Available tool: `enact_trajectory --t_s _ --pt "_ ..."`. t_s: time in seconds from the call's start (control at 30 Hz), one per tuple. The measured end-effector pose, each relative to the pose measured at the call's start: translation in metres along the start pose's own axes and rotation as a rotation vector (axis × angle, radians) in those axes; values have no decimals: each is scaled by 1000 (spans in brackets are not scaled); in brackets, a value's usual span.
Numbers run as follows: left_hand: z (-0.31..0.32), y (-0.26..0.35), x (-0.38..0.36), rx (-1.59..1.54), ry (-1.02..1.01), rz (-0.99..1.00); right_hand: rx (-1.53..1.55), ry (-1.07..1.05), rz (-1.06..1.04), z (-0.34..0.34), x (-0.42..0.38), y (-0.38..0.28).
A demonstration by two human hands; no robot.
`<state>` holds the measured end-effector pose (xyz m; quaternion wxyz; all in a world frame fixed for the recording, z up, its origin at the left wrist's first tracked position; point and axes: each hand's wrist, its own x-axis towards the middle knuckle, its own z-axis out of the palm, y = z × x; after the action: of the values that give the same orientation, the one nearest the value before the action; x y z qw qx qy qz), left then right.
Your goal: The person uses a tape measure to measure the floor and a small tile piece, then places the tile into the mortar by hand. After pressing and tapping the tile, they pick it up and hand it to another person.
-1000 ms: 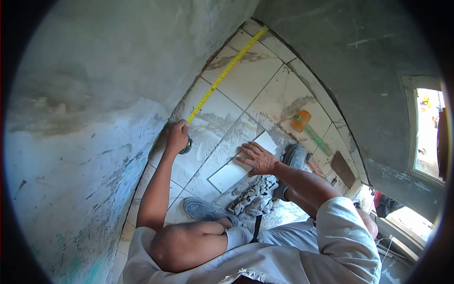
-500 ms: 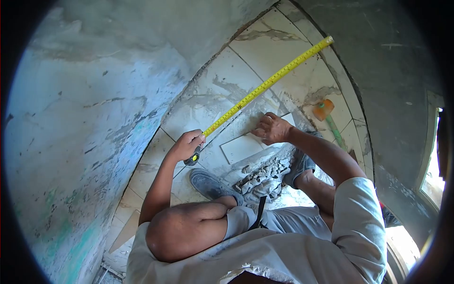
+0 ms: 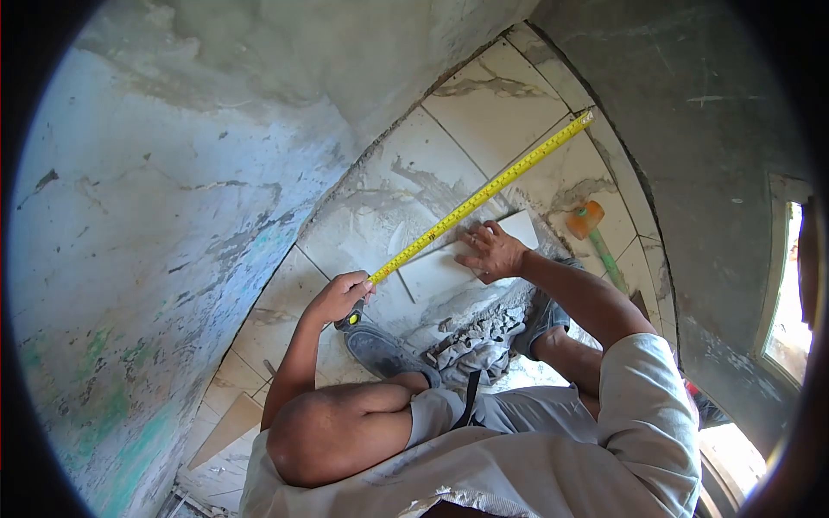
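Observation:
My left hand [image 3: 339,298] is closed around a tape measure; its dark case shows below the fingers. The yellow blade [image 3: 484,194] runs out up and to the right, its end near the floor's curved right border. My right hand [image 3: 494,251] lies with fingers spread on a loose white tile piece [image 3: 432,274], just below the blade. The tile piece rests on the floor in front of my feet.
An orange-headed mallet with a green handle [image 3: 586,221] lies right of my right hand. A crumpled grey cloth [image 3: 477,347] sits between my shoes. Walls rise on the left [image 3: 173,198] and right [image 3: 708,173]. A cut tile piece [image 3: 226,429] is at lower left.
The blade and my left hand have moved lower, bringing the blade over the tile piece's upper edge. My right hand's fingers have spread on the tile piece.

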<state>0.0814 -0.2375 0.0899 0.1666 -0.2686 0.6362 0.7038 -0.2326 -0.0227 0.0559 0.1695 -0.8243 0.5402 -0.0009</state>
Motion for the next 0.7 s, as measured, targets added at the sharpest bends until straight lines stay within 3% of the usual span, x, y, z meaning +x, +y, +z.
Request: enact_trajectory --t_s 0.23,0.4,0.47,0.5,0.57,0.63,0.67,0.7 --pt "-6 -3 20 42 13 -68 -60 -135 74 -26 52 49" --pt "-13 -10 34 144 58 -59 -12 -16 73 -20 45 57" --pt "-20 -13 35 136 36 -77 122 303 346 -19 27 47" --pt "-25 -17 34 131 23 -101 116 297 352 -12 14 43" --pt "-37 -29 32 103 1 -123 336 551 933 12 -16 39" --pt "-44 -33 28 174 -57 -181 386 875 1324 4 -29 37" --pt "-47 -36 26 214 -80 -211 387 869 1325 1 -33 38" --pt "-48 -37 25 211 -82 -217 394 1030 1303 -4 -34 38"
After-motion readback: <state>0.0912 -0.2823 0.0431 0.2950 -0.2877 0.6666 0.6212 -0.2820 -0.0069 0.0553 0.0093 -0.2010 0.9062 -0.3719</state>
